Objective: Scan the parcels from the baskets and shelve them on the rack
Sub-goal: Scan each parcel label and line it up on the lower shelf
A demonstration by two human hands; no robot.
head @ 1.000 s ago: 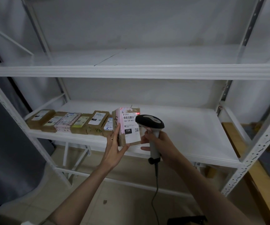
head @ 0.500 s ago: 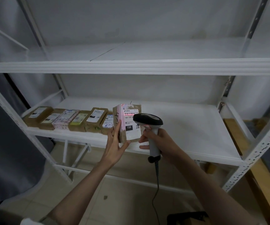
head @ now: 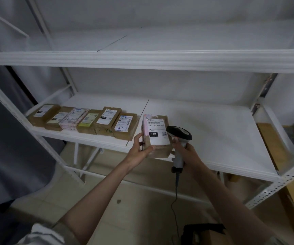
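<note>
My left hand (head: 139,150) grips a brown cardboard parcel (head: 156,135) with a white label marked 15H, label facing up. The parcel lies low over the front of the rack's lower shelf (head: 213,138), just right of a row of several labelled parcels (head: 82,119). I cannot tell if it touches the shelf. My right hand (head: 187,154) holds the handle of a grey corded barcode scanner (head: 179,134), whose dark head sits right beside the parcel's right edge. No red scan light shows on the label.
The white metal rack's upper shelf (head: 142,59) spans the view above. Its perforated right post (head: 284,179) stands close to a wooden surface (head: 273,144). A dark basket with a box (head: 206,234) sits on the tiled floor below. A dark curtain (head: 4,138) hangs at left.
The parcel has gone from upright in front of the scanner to lying label-up, lower and further right over the shelf. The red scan light on the label is gone.
</note>
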